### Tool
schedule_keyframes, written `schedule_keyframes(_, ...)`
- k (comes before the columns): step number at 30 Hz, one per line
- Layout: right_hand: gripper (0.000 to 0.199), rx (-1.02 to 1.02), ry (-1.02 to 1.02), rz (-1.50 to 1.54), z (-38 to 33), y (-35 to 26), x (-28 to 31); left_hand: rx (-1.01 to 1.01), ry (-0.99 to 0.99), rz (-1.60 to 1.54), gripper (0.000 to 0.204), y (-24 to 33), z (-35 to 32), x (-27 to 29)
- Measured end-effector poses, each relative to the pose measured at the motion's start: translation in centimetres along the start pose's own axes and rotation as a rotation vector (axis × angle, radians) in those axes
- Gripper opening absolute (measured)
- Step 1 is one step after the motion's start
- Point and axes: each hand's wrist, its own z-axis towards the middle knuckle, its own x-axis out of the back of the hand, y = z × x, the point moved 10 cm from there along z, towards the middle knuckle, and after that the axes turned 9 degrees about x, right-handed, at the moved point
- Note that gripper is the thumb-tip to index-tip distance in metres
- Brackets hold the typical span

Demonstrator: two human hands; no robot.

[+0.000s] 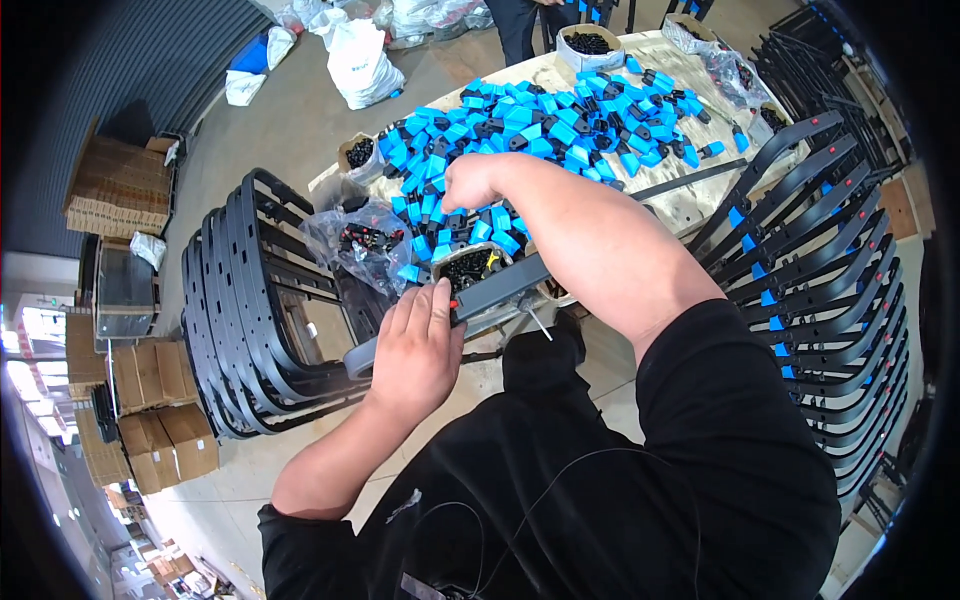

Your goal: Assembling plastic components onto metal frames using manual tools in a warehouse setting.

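Blue-and-black clips (560, 115), black frames (250, 300), brown cartons (165, 445)

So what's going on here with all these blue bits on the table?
A person is working at a table heaped with small blue and black plastic pieces. Their left hand presses down on a long grey bar lying at the table's near edge, while the right hand reaches into the pile. Stacks of black frames stand on both sides; those on the right carry blue pieces.
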Motion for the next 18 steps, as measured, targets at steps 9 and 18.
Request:
schedule_keyframes(9, 0.044, -0.161, -0.012, 0.043, -1.2, 1.4, 0.1, 0.061, -0.032, -0.064, 0.062, -1.2, -1.3, 1.2)
schedule_keyframes(18, 0.051, -0.061, 0.258, -0.2, -4.9, -0.1, 1.0, 0.268, 0.306, -0.092, 0.039, -6.1, -8.6, 1.8)
